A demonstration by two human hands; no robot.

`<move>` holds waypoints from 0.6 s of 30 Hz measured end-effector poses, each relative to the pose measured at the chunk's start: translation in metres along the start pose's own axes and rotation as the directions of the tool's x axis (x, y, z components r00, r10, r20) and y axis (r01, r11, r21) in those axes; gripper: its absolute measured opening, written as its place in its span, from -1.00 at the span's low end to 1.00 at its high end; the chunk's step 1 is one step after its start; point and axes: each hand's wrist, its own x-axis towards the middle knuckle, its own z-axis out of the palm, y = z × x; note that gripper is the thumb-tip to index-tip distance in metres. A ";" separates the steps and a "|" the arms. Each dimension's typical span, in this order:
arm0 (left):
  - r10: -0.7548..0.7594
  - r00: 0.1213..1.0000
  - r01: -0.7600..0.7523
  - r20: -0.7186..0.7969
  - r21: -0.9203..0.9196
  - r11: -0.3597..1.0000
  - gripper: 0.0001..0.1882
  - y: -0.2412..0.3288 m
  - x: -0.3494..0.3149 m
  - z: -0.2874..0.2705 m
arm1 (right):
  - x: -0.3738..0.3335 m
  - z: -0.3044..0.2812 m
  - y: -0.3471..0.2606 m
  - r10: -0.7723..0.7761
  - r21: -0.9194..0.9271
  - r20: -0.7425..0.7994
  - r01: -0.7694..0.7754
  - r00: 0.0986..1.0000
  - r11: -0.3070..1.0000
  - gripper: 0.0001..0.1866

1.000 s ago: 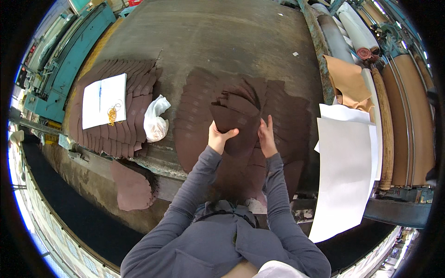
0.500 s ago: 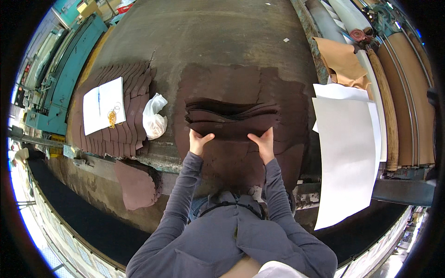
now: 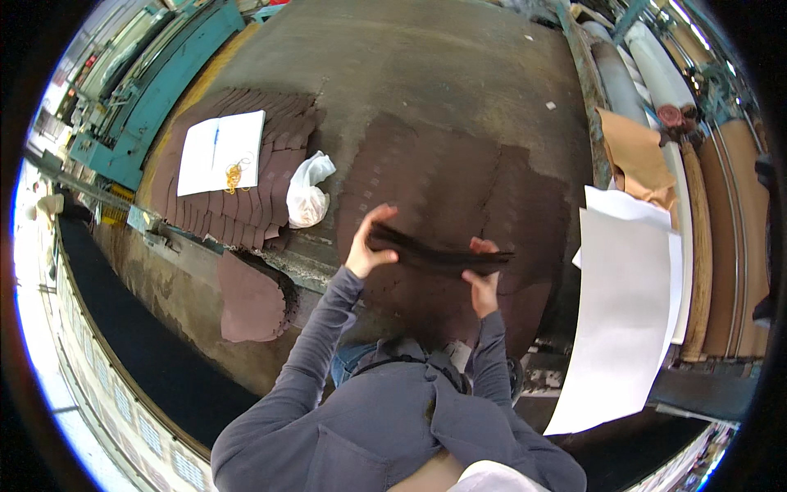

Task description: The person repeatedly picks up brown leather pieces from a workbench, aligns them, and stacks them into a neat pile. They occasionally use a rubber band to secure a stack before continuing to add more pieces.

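Note:
Between my two hands is a bundle of dark brown flat pieces point(image 3: 438, 254), held edge-up and slightly bowed; it is smeared by motion. My left hand point(image 3: 369, 246) grips its left end, thumb toward me and fingers on the far side. At the right end my right hand point(image 3: 483, 283) clasps it the same way. Below the bundle, more brown pieces point(image 3: 443, 176) lie spread flat in overlapping layers on the worktable point(image 3: 426, 66). Whether they are leather or cloth I cannot tell.
To the left, fanned brown pieces point(image 3: 287, 135) carry an open notebook point(image 3: 238, 135) with yellow bands point(image 3: 234, 176). A white plastic bag point(image 3: 307, 201) sits beside them. A brown piece point(image 3: 252, 303) hangs off the near edge. White sheets point(image 3: 619, 312) and rolls point(image 3: 656, 70) line the right.
The bundle, lying bent on the layered pieces before, is now lifted upright between my hands. My right hand has turned around its end. The view has shifted, so the surroundings sit further right.

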 end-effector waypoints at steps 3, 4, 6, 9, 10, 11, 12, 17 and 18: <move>0.044 0.999 -0.044 0.029 0.005 0.999 0.03 -0.038 -0.028 0.004 | -0.022 0.009 0.014 0.133 0.076 0.011 -0.134 0.991 0.988 -0.39; 0.077 0.990 -0.088 -0.116 -0.096 0.992 -0.01 -0.039 -0.023 0.010 | -0.020 0.009 0.015 0.086 0.139 -0.026 -0.081 0.996 0.987 -0.41; -0.061 0.990 0.040 -0.129 -0.162 0.986 -0.09 0.004 -0.016 0.016 | -0.023 0.019 -0.004 0.075 0.132 -0.337 -0.032 0.938 0.991 -0.53; -0.022 0.998 0.018 0.061 0.063 0.998 -0.12 0.033 -0.010 0.005 | -0.019 0.006 -0.016 -0.003 0.138 -0.280 0.043 0.960 0.989 -0.43; -0.129 0.985 0.136 0.113 -0.051 0.989 -0.08 0.014 -0.015 0.000 | -0.023 0.003 -0.015 0.010 0.122 -0.240 0.020 0.971 0.992 -0.37; -0.212 0.963 0.239 0.165 -0.164 0.957 -0.03 -0.001 -0.017 -0.004 | -0.023 0.002 -0.015 0.018 0.103 -0.184 0.001 0.983 0.995 -0.30; -0.126 0.981 0.140 0.145 -0.087 0.986 0.03 -0.005 -0.022 0.001 | -0.029 0.001 -0.008 0.075 0.026 -0.121 -0.072 0.990 0.997 -0.28; -0.011 0.994 -0.003 -0.110 -0.127 0.992 -0.18 0.014 -0.056 0.036 | -0.041 0.013 0.008 -0.099 -0.263 0.119 0.127 0.988 0.956 -0.28; -0.073 0.981 0.036 -0.182 -0.197 0.980 -0.28 0.019 -0.066 0.031 | -0.047 0.018 0.003 0.012 -0.252 0.066 0.005 0.998 0.968 -0.33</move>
